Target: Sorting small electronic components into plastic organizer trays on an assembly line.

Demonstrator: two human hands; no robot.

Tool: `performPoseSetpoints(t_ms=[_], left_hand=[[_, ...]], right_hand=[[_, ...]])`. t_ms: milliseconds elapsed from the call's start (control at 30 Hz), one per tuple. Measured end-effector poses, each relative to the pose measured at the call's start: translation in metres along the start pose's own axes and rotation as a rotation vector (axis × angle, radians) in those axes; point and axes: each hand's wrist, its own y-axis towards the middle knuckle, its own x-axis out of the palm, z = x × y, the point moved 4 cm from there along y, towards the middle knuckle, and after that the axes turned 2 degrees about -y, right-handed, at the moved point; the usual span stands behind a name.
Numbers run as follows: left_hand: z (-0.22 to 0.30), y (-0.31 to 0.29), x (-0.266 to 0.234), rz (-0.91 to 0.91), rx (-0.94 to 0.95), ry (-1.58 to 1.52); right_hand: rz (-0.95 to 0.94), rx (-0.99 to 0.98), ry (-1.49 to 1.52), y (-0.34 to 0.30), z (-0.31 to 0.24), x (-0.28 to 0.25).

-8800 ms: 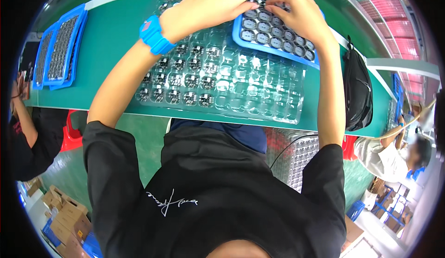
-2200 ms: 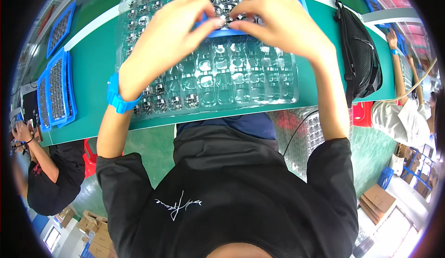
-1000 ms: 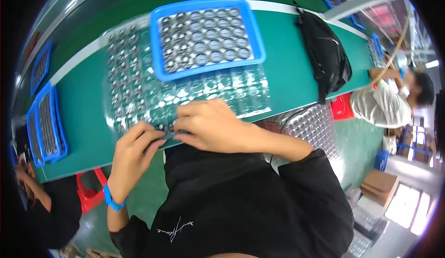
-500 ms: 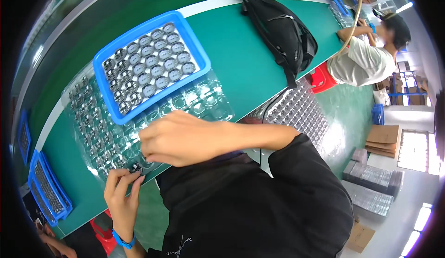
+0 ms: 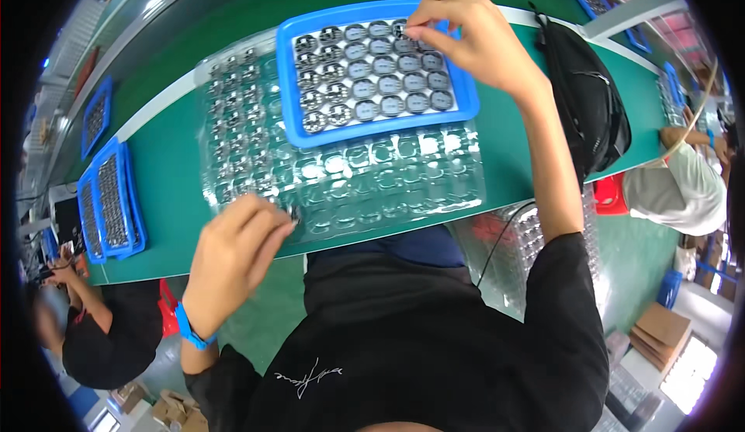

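A blue tray (image 5: 466, 94) holds rows of small round parts on a white liner. Its left columns show shiny dark parts (image 5: 312, 100), while most of the others show matte grey faces (image 5: 388, 84). My right hand (image 5: 485, 40) reaches over the tray's far right side, thumb and finger closed on a shiny dark round part (image 5: 400, 28) in the far row. My left hand (image 5: 233, 257) pinches a small dark shiny part (image 5: 294, 214) at the near edge of a clear plastic blister tray (image 5: 365, 191). Similar parts (image 5: 237, 114) fill the blister's left columns. The blue tray rests partly on the blister.
A black backpack (image 5: 586, 98) lies on the green table (image 5: 167, 199) to the right. Stacked blue trays (image 5: 112, 199) stand at the left. One co-worker (image 5: 675, 180) sits at the right, another (image 5: 116, 331) at the lower left. Blister trays (image 5: 528, 238) are stacked below the table edge.
My right hand has moved from the blister's near edge up to the blue tray's far row. My left hand stays by the blister's near edge. The whole view has turned and shifted.
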Motion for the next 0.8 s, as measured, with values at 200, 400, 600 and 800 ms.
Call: performPoseSetpoints(t_ms=[200,400,600,800], left_hand=[[-0.013,0.081,-0.038,0.369,0.242,-0.045],[-0.044,0.175,-0.022,0.410,0.363,0.038],[-0.055,0.203,-0.005,0.273,0.331,-0.050],[-0.056,0.206,0.000,0.283,0.306,-0.006]], right_hand=[[-0.048,-0.121,0.029,0.031,0.001,0.023],[-0.104,-0.052,0.040,0.037,0.006,0.028],[-0.121,-0.056,0.021,0.039,0.007,0.030],[-0.118,-0.011,0.114,0.038,-0.001,0.017]])
